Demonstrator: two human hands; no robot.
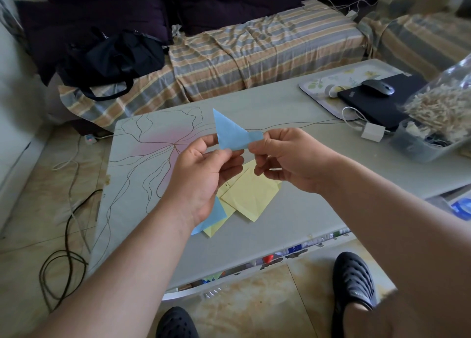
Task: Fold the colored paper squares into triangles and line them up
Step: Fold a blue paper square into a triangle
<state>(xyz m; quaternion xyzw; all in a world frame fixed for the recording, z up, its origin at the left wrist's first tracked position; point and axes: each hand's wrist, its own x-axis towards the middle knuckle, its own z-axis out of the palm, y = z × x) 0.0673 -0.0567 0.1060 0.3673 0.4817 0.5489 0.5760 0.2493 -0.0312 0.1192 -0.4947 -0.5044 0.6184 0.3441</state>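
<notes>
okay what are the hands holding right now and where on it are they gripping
Both hands hold one folded blue paper in the air: the left hand pinches its lower left edge, the right hand pinches its right tip.

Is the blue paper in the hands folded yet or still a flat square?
Folded. The blue paper shows a triangular point, pinched in the air between the left hand and right hand.

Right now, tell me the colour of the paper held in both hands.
Light blue folded paper, seen in the head view, the only one.
</notes>
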